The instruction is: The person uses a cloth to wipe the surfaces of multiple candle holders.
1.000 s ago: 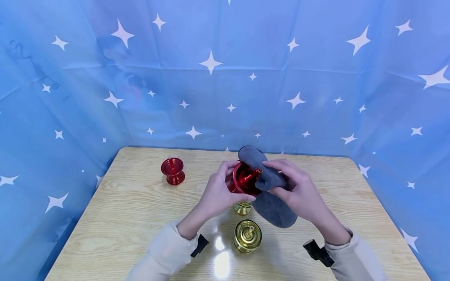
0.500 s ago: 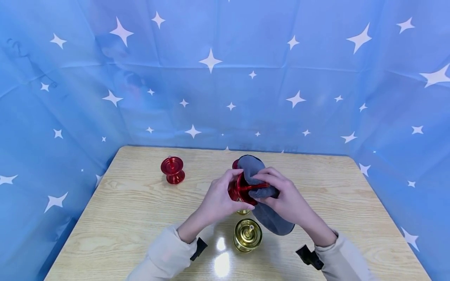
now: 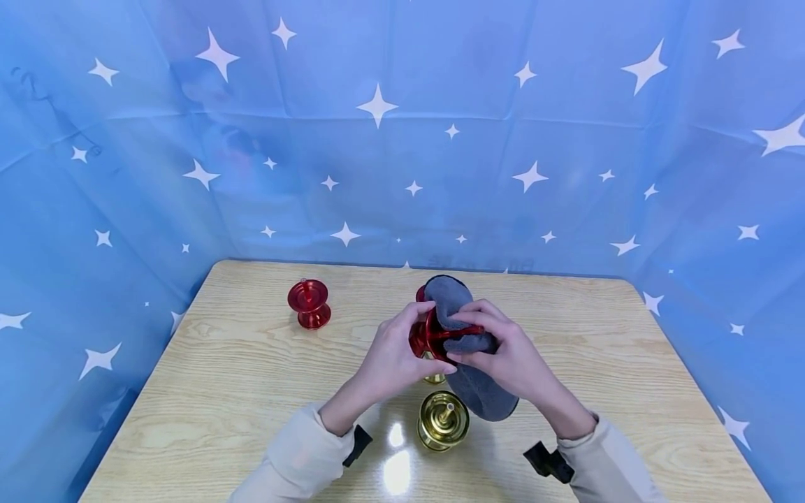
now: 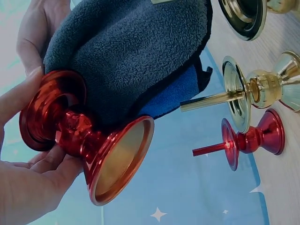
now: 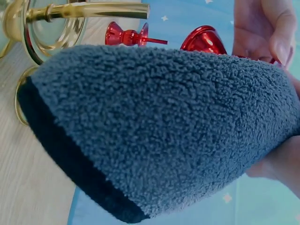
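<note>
Tilted on its side, a red metal candle holder [image 4: 77,131] is gripped by the left hand [image 3: 391,353], thumb and fingers around its upper part. The right hand [image 3: 512,349] pinches a grey cloth [image 3: 481,391] around the holder's red spike [image 3: 455,334]. In the right wrist view the cloth [image 5: 164,126] hides most of the holder and the fingertips. Below the hands stands a gold holder [image 3: 443,420], upright, and a second gold holder [image 3: 434,378] is partly hidden behind the left hand.
Another red holder [image 3: 309,304] stands upright at the back left of the wooden table [image 3: 239,391]. A blue curtain [image 3: 377,175] with white stars hangs behind and beside the table.
The right hand has moved left and slightly down with the cloth, and the cloth now lies around the spike. The held red holder has turned more onto its side.
</note>
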Motion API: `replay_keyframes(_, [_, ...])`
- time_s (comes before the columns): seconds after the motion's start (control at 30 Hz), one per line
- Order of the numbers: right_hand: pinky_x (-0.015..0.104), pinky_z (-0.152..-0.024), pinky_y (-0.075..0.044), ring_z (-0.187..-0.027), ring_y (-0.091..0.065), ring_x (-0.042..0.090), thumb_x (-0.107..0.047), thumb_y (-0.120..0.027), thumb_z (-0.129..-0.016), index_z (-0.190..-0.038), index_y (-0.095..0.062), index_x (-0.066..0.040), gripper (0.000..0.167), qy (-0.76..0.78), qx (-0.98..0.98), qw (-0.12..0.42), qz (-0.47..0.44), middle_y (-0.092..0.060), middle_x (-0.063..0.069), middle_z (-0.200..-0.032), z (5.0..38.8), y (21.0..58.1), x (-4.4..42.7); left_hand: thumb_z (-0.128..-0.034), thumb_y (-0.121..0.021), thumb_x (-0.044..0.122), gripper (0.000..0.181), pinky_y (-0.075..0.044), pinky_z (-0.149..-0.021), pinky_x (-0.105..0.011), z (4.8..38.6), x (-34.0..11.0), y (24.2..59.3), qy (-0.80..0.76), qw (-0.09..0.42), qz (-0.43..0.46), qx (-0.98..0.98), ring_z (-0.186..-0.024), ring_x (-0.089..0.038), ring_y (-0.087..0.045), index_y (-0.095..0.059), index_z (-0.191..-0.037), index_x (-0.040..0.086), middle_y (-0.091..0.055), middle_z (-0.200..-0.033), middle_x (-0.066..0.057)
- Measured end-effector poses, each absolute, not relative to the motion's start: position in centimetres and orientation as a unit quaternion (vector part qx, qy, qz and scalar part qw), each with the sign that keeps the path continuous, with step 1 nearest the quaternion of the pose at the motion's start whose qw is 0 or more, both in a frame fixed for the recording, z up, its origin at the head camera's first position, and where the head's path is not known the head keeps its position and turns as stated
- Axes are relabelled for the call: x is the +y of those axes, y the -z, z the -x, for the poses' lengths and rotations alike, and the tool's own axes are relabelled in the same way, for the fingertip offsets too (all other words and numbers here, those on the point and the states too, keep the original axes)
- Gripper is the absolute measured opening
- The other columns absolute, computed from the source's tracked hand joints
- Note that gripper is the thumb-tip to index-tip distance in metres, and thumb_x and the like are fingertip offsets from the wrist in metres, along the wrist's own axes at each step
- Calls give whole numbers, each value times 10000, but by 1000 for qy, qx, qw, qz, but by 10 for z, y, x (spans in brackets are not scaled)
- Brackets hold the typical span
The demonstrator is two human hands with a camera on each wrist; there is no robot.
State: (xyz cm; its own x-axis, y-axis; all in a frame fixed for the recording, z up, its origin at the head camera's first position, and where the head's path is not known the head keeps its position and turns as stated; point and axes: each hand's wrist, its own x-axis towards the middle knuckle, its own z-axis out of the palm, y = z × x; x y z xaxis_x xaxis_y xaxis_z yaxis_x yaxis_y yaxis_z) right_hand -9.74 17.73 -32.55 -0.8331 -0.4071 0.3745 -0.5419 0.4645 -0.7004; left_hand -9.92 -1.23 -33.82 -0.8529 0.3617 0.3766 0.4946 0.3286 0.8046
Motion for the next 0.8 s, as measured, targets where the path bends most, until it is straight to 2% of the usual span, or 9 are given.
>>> replay_keyframes(0.13, [258, -867, -442, -1009, -510, 166, 28, -767, -684, -998, -656, -84, 351, -448, -848, 92, -268, -562, -10, -1041, 98, 328, 176, -611, -857, 177, 776, -482, -767, -298, 98, -10, 338, 499, 77, 265, -821, -965, -199, -562, -469, -1254, -20, -578, -1132, -106])
replay_keyframes(0.33, [224, -838, -449, -964, -533, 154, 58, -774, -655, -935, -659, -68, 328, -472, -837, 112, -255, -592, 14, -987, 99, 331, 174, -618, -853, 206, 767, -470, -843, -349, 98, -7, 339, 483, 86, 266, -830, -1043, -230, -545, -482, -1248, -24, -559, -1177, -127])
replay_keyframes(0.63, [222, -793, -476, -950, -543, 134, 50, -759, -679, -919, -663, -30, 271, -540, -806, 80, -230, -608, 68, -979, 102, 329, 180, -631, -843, 230, 763, -449, -890, -368, 101, -8, 338, 475, 70, 257, -839, -1078, -253, -535, -489, -1255, -30, -580, -1166, -125])
replay_keyframes(0.8, [234, -776, -488, -934, -552, 153, 48, -750, -693, -930, -659, -5, 260, -563, -797, 62, -212, -600, 58, -984, 102, 317, 190, -631, -844, 225, 769, -459, -867, -328, 107, -13, 342, 493, 41, 249, -833, -1024, -203, -564, -483, -1273, 4, -603, -1132, -89])
